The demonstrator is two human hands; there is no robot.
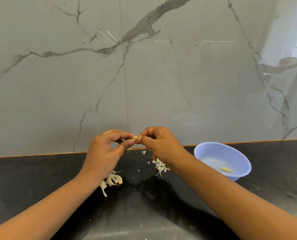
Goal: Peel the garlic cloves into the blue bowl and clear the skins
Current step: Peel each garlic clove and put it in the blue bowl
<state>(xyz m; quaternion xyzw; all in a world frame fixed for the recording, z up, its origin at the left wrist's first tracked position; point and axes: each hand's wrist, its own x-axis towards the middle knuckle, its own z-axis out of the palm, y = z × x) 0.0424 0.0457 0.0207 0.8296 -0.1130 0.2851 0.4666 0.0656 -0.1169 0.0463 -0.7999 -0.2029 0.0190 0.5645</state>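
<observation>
Both hands are meeting above the back edge of the table, pinching one clove between them. The left hand is gripping it with thumb and forefinger, the other fingers curling loosely behind. The right hand is closing its thumb and fingertips on the clove's right end, with the rest of its fingers folding into the palm. Only a small pale part of the clove is showing between the fingertips; whether any skin is clinging to it is too small to tell.

The bowl is sitting on the table to the right, well apart from the hands, tilting slightly toward the camera. One peeled clove is lying inside it near the front wall.

More cloves are lying in a cluster under the left wrist, with loose papery strips beside them. A pile of skins is lying beneath the right hand, and small flakes are scattering across the dark surface between the two heaps. A marbled grey wall is rising directly behind the table.
</observation>
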